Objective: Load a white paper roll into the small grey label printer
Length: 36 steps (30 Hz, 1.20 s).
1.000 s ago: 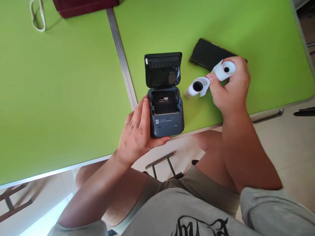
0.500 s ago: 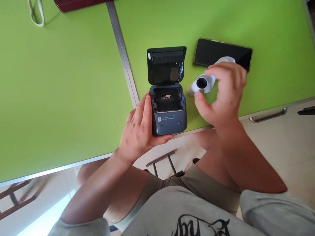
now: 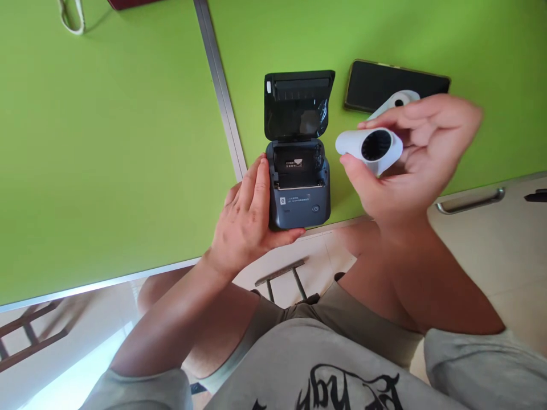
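Left hand (image 3: 247, 219) braces the printer (image 3: 299, 179) at the table's (image 3: 128, 148) near edge, fingers flat along its left side, thumb apart along its front, lid up, bay open! Just to its right, the right hand (image 3: 427, 156) has thumb and fingers clamped on a white roll (image 3: 355, 142), a second roll (image 3: 390, 105) right behind, overlapping the phone (image 3: 395, 81), and farthest off, a cord (image 3: 75, 25) and a red box (image 3: 132, 3)

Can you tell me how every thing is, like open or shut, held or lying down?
Printer lid: open, tipped back
Printer: steadied by the left hand
White roll: held between thumb and fingers of the right hand
Second white roll: partly hidden; standing or lying, can't tell
Phone: lying flat, dark
White cord: looped
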Motion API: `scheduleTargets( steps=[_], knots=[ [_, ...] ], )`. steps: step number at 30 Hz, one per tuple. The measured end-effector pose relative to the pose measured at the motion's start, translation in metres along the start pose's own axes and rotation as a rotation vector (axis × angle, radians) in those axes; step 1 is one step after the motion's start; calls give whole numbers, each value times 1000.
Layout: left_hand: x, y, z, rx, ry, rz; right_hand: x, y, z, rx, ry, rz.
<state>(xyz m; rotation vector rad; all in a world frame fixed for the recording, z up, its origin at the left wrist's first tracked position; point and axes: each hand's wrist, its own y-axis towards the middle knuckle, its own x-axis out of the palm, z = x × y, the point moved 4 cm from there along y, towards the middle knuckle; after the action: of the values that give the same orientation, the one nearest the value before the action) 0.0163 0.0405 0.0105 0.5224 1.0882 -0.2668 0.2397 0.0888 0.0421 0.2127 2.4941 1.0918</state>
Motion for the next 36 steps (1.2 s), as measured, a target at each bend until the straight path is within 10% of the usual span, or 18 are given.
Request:
scheduleTargets(
  steps=[12,36],
  knots=[
    [1,-2,0,3,3,13,47,5,-8,7,71,-229],
    [-4,-6,2,24,-148,21,43,1,-10,-39,178,-518]
  ],
)
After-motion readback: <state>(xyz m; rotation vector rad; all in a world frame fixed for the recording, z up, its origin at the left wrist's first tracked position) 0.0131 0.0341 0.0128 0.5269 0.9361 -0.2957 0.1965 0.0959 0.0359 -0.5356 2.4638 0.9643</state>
